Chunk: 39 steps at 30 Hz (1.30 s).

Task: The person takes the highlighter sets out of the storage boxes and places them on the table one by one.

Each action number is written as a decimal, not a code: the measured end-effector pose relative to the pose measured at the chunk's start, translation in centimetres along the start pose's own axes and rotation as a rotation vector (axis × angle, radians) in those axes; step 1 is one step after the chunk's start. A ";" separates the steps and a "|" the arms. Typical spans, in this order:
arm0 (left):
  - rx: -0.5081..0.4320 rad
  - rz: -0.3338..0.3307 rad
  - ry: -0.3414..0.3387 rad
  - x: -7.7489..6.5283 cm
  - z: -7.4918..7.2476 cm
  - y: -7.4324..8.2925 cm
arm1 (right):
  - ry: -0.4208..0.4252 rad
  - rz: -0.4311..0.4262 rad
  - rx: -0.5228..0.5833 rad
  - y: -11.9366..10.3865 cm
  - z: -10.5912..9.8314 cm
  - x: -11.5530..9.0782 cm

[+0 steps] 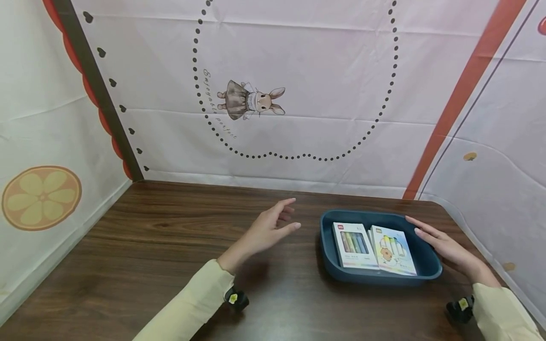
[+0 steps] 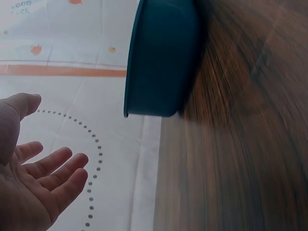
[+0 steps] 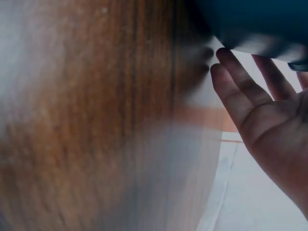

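Observation:
A dark blue plastic basin (image 1: 381, 279) stands on the table toward the right. Two white boxes lie inside it: a box with a window showing coloured sticks (image 1: 355, 246), and a box with a drawing of bright pens or crayons (image 1: 393, 251) that leans partly beside it. At the basin's right side is my right hand (image 1: 448, 248), its fingers extended along the outer wall and the thumb near the rim. My left hand (image 1: 268, 227) hovers left of the basin, apart from it, with loosely bent fingers and nothing held.
The brown wood-grain table (image 1: 170, 246) extends far to the left of the basin. A white printed cloth (image 1: 320, 94) with a rabbit figure hangs behind it, and similar cloth walls close both sides. The right cloth wall (image 1: 512, 199) is near my right arm.

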<state>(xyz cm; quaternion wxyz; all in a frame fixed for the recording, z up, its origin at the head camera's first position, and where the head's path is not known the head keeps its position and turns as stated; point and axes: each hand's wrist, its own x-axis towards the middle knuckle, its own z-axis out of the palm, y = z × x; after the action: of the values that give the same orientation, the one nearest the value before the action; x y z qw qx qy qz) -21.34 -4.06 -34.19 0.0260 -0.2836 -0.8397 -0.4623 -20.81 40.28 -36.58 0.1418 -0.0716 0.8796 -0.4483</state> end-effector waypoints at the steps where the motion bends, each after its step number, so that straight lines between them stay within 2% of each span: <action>1: -0.008 0.003 -0.006 0.1 0.2 0.1 | -0.004 -0.003 0.006 0.0 0.0 0.0; 10: -0.122 -0.020 -0.066 1.2 1.5 1.4 | 0.003 0.032 0.011 -0.2 0.2 0.1; 21: -0.160 -0.172 -0.169 2.7 3.0 2.5 | 0.030 0.047 -0.060 -0.7 0.1 0.3; 30: -0.121 -0.217 -0.237 4.0 4.9 3.8 | 0.032 0.009 -0.072 -0.4 0.2 0.2; 39: 0.007 -0.217 -0.321 4.9 6.2 5.3 | 0.030 0.010 -0.105 -0.1 0.2 0.1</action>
<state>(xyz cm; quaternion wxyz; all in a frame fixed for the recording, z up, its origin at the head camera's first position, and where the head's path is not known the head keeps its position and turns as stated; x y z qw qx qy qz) -21.51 5.22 -32.18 -0.1574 -0.2616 -0.8602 -0.4084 -20.81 40.10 -36.64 0.1267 -0.0678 0.9044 -0.4019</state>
